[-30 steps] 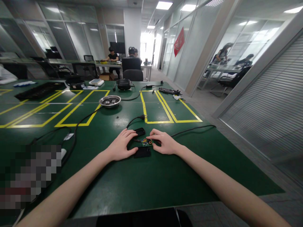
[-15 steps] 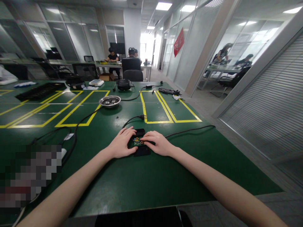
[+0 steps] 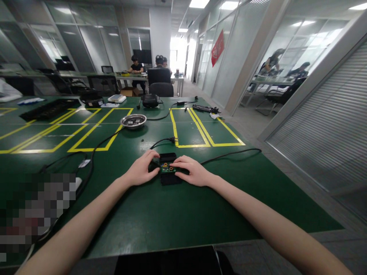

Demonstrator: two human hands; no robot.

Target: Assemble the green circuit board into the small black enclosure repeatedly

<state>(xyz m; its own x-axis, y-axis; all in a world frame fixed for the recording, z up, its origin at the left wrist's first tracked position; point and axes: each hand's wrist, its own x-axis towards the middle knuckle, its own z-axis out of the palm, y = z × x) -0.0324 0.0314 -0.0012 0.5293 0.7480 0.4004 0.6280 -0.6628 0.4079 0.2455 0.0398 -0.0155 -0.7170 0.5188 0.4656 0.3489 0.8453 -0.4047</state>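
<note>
A small green circuit board (image 3: pixel 165 169) with copper-coloured ring coils lies on the table in front of me. One black plastic case half (image 3: pixel 168 156) sits just beyond it, and another black case half (image 3: pixel 171 179) lies on the near side. My left hand (image 3: pixel 142 168) curves around the board's left end, thumb and fingers apart, by a dark cord end. At the right end, my right hand (image 3: pixel 194 172) has its fingertips and thumb on the board's edge. A black cord (image 3: pixel 232 155) runs out from behind that hand.
Beyond the board lies a plug (image 3: pixel 172 139) on its cord. A metal bowl (image 3: pixel 133 121) holds small metal parts. Farther back are a black case (image 3: pixel 150 101) and a folded black tripod (image 3: pixel 205 109). Yellow tape (image 3: pixel 195 146) marks the green table (image 3: pixel 160 221). People sit at distant tables.
My left hand has drawn back slightly to the left, off the far case half. The right hand's fingers have shifted a little outward, leaving more of the board visible.
</note>
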